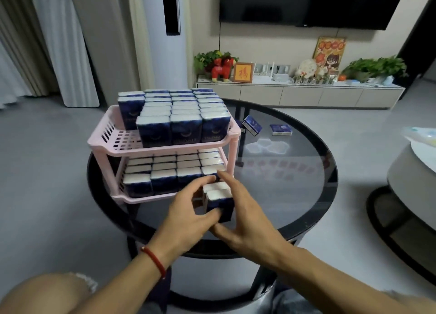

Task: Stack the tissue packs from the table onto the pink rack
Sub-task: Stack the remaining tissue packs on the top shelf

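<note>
Both forearms reach forward over the near edge of the round dark glass bench (295,172), meeting just in front of the pink rack (162,150). Between them stand two held tissue packs (218,201), upright, white ends up, one behind the other, just beside the rack's lower right front corner.

The left hand (188,210) comes in from the lower left, a red cord bracelet (154,260) on its wrist. Its grip is narrow and holds the packs: the thumb presses on the dark front face of the nearer pack, and the fingers curl over toward the far side at the left. The right hand (243,217) cups the packs from the right, its index finger stretched forward along their right side toward the lower shelf, its thumb under the front lower edge; its grip is also closed round the packs.

Both rack shelves are packed with upright rows of tissue packs. Two loose tissue packs (266,127) lie on the far side of the bench, well apart from the hands.
</note>
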